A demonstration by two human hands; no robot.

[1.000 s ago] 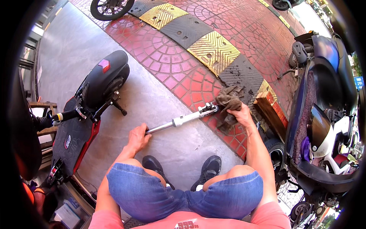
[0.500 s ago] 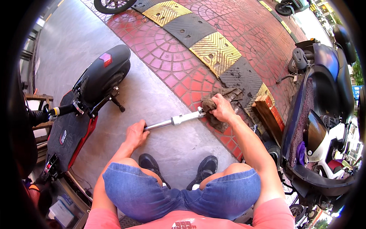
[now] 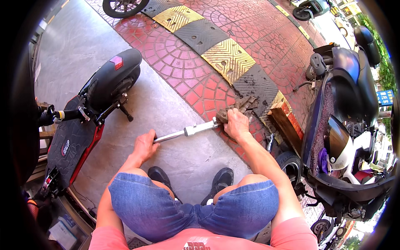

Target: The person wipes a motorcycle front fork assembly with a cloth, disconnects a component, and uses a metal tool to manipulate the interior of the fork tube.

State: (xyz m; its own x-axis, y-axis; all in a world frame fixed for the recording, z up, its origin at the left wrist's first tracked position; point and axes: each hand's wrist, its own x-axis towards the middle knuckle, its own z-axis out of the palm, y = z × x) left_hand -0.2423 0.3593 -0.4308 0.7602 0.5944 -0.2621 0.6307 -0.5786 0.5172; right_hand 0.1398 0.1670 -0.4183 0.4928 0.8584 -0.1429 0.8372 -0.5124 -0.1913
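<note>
A silver shock absorber (image 3: 199, 128), with a slim polished rod and a thicker grey tube, is held roughly level above the ground in front of my knees. My left hand (image 3: 145, 145) is closed around the end of the slim rod. At the thicker end, my right hand (image 3: 236, 125) grips a dirty brown rag (image 3: 246, 105) bunched against the tube's tip. The rag's far part spreads toward the black section of the speed bump. Fingers of the right hand partly hide where rag and tube meet.
An electric scooter (image 3: 79, 125) stands close on my left. To the right are a motor scooter (image 3: 354, 96), a wooden block (image 3: 287, 125), a loose wheel (image 3: 289, 164) and a metal part (image 3: 270, 142). A yellow-and-black speed bump (image 3: 228, 58) crosses the red paving ahead.
Both hands and the shock absorber have shifted slightly left in the picture, along with the whole scene. The right hand, still on the rag, has turned a little at the tube's end.
</note>
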